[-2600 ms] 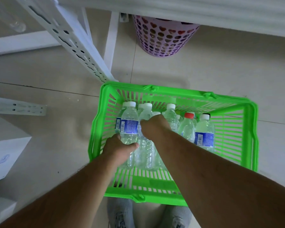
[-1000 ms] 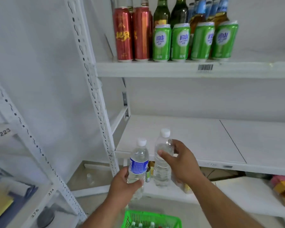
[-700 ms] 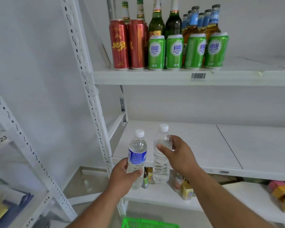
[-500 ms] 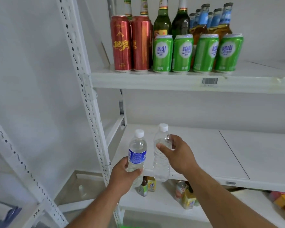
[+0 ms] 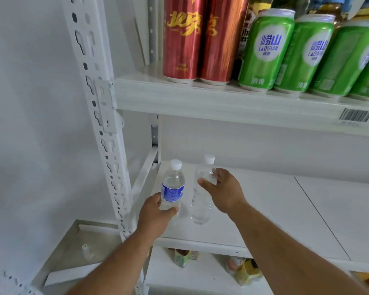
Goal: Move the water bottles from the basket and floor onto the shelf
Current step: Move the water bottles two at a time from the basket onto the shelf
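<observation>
Both hands hold upright water bottles over the left end of the white middle shelf (image 5: pixel 285 209). My left hand (image 5: pixel 156 216) grips the lower part of a blue-labelled bottle (image 5: pixel 172 188) with a white cap. My right hand (image 5: pixel 224 192) wraps the upper part of a clear bottle without a label (image 5: pixel 201 201), also white-capped. The two bottles stand side by side, a small gap between them. I cannot tell whether their bases touch the shelf. The basket is out of view.
The shelf above carries red cans (image 5: pixel 182 37) and green cans (image 5: pixel 264 50), with glass bottles behind. A perforated white upright (image 5: pixel 102 116) stands left of the bottles. Small cartons (image 5: pixel 182 257) lie on the lower shelf. One small bottle (image 5: pixel 86 251) lies on the floor at left.
The hands lifted two bottles out of the green basket, raised them to shelf height and pushed them forward over the middle shelf. The view has closed in on the shelf.
</observation>
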The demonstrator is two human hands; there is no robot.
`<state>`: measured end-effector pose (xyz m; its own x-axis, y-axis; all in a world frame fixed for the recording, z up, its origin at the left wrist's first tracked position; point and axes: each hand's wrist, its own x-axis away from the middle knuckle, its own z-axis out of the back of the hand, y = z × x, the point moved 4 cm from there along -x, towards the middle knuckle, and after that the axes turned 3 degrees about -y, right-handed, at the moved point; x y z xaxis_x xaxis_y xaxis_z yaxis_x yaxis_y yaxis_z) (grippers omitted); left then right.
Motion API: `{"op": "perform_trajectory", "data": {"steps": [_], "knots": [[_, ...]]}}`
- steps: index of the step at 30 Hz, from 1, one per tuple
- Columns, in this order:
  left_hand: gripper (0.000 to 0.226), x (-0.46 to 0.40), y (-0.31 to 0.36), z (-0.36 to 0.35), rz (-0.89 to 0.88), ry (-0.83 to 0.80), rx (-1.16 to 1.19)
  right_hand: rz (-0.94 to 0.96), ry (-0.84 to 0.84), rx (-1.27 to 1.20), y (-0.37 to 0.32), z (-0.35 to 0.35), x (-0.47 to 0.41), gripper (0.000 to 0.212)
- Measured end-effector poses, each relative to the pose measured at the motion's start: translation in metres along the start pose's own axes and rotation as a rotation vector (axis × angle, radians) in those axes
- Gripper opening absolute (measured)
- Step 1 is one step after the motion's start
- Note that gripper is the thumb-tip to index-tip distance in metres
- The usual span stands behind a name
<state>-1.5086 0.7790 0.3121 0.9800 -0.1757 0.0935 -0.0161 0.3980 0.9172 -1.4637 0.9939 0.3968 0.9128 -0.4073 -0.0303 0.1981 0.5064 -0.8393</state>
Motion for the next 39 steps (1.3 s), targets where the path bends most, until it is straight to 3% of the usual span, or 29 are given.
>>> {"op": "perform_trajectory", "data": {"steps": [10, 25, 39], "knots": [[0.022, -0.068, 0.009, -0.016, -0.052, 0.042, 0.059, -0.008, 0.01, 0.016, 0.011, -0.017, -0.076, 0.063], [0.023, -0.201, 0.007, -0.04, -0.063, 0.159, 0.022, 0.055, -0.071, 0.026, 0.022, -0.058, -0.204, 0.073], [0.028, -0.272, -0.003, -0.049, -0.109, 0.2, 0.093, 0.065, -0.049, 0.059, 0.032, -0.082, -0.249, 0.069]]}}
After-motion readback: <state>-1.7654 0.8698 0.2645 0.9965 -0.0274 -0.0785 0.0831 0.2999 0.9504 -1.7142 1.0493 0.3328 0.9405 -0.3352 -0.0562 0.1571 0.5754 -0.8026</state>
